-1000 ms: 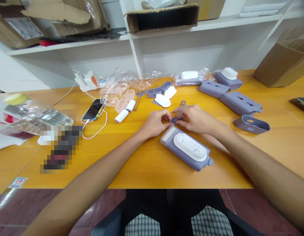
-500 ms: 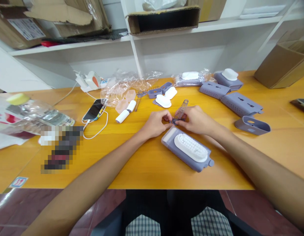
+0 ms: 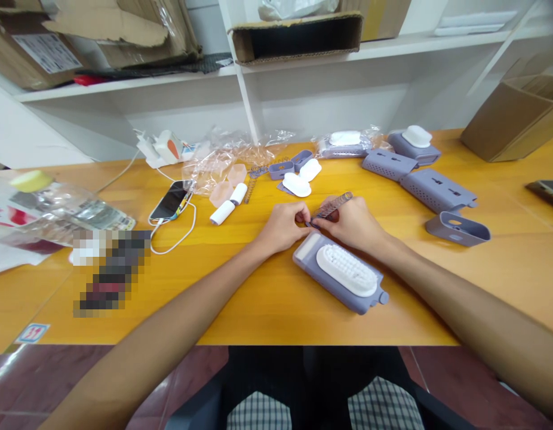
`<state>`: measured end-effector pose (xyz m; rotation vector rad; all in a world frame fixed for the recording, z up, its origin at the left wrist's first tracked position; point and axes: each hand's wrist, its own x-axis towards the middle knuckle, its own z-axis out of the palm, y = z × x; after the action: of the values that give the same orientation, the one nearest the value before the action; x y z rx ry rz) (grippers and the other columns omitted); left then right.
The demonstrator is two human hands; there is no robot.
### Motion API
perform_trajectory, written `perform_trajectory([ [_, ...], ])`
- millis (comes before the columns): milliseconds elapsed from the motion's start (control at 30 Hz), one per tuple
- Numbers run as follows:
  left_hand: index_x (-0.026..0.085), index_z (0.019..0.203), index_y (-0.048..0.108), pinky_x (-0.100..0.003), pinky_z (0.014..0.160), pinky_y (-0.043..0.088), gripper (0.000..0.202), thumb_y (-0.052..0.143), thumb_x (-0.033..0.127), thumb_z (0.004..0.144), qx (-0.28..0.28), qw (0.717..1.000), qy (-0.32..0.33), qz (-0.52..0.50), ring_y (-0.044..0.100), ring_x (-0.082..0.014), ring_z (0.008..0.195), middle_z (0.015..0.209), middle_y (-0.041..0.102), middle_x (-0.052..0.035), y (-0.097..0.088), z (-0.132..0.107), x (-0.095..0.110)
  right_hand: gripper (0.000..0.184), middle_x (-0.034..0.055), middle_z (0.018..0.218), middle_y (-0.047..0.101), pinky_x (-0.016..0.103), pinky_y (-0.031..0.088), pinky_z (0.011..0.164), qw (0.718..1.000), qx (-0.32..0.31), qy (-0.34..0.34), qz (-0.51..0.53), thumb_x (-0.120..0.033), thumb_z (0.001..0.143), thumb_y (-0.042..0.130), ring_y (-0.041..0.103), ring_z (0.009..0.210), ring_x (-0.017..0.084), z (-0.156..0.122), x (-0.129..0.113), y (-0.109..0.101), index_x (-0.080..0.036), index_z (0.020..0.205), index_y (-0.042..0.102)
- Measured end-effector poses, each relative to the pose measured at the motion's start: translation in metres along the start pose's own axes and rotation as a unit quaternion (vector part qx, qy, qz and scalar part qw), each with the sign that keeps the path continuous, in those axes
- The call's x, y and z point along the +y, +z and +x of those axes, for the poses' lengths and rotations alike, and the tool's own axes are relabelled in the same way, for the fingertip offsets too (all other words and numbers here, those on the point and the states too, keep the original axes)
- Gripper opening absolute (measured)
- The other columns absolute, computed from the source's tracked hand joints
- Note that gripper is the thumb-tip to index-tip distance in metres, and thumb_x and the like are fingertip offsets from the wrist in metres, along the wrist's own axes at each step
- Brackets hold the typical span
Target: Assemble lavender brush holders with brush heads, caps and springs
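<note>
My right hand (image 3: 352,222) is closed on a thin coil spring (image 3: 335,204), which leans to the right over the fingers. At the spring's lower end is a small dark purple-grey part (image 3: 313,223), mostly covered by fingertips. My left hand (image 3: 284,226) pinches at this part from the other side. Just below the hands lies a purple-grey dispenser body (image 3: 303,257) with a white oval bristle brush head (image 3: 347,269) on its top. Beyond my hands are white oval pieces (image 3: 297,184) and small purple cups (image 3: 282,171).
More springs (image 3: 250,190) and clear plastic bags (image 3: 209,161) lie at the back. A white roller piece (image 3: 229,204) and a charging phone (image 3: 171,200) are on the left. Purple housings (image 3: 438,188) and an open purple sleeve (image 3: 458,229) lie right, near a cardboard box (image 3: 512,122).
The spring has tipped from nearly upright to a low slant toward the right. My hands have stayed in almost the same place.
</note>
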<state>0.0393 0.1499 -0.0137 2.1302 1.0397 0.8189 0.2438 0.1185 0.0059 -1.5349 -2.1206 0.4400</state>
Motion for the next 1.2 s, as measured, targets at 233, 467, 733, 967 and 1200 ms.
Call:
perform_trajectory([
  [233,0.018,0.078,0.066,-0.03,0.073,0.05,0.027,0.09,0.029,0.075,0.004,1.0,-0.012,0.004,0.062,-0.0161,0.074,0.077,0.069,0.0002,0.0,0.0,0.003,0.008,0.0021,0.079,0.077,0.032,0.045,0.069,0.997,-0.036,-0.068,0.002,-0.027,0.085,0.075,0.066,0.071,0.02,0.001,0.012,-0.017,-0.021,0.09,0.078],
  [467,0.02,0.096,0.067,-0.031,0.08,0.055,0.033,0.091,0.023,0.073,-0.001,1.0,-0.003,-0.006,0.067,-0.0167,0.081,0.09,0.076,-0.0014,0.001,0.0,0.002,0.017,0.0031,0.088,0.078,0.033,0.048,0.075,0.994,-0.049,-0.1,0.022,-0.022,0.083,0.072,0.067,0.078,0.022,0.004,0.025,-0.02,-0.022,0.098,0.079],
  [733,0.017,0.107,0.077,-0.033,0.08,0.054,0.026,0.084,0.03,0.085,-0.024,0.997,0.047,0.065,0.066,-0.0194,0.085,0.092,0.072,-0.0046,-0.001,0.002,-0.001,0.006,0.0028,0.081,0.076,0.031,0.048,0.073,0.994,-0.028,-0.081,0.061,-0.026,0.084,0.076,0.066,0.074,0.019,0.005,0.021,-0.002,-0.02,0.087,0.077],
  [967,0.018,0.101,0.081,-0.031,0.077,0.051,0.018,0.083,0.025,0.085,-0.054,0.993,0.048,0.09,0.063,-0.0184,0.081,0.086,0.067,-0.0028,-0.006,0.004,0.001,0.029,0.0052,0.106,0.082,0.036,0.055,0.084,0.986,-0.054,-0.128,0.097,-0.022,0.082,0.077,0.073,0.093,0.024,0.005,0.028,-0.012,-0.025,0.11,0.085],
  [1200,0.016,0.09,0.079,-0.031,0.073,0.048,0.017,0.084,0.032,0.086,-0.033,0.994,0.043,0.093,0.061,-0.0182,0.077,0.083,0.066,-0.0031,-0.003,0.003,0.0,0.023,0.0054,0.102,0.082,0.036,0.054,0.09,0.986,-0.042,-0.133,0.09,-0.019,0.089,0.074,0.073,0.094,0.023,0.005,0.022,-0.008,-0.022,0.11,0.083],
])
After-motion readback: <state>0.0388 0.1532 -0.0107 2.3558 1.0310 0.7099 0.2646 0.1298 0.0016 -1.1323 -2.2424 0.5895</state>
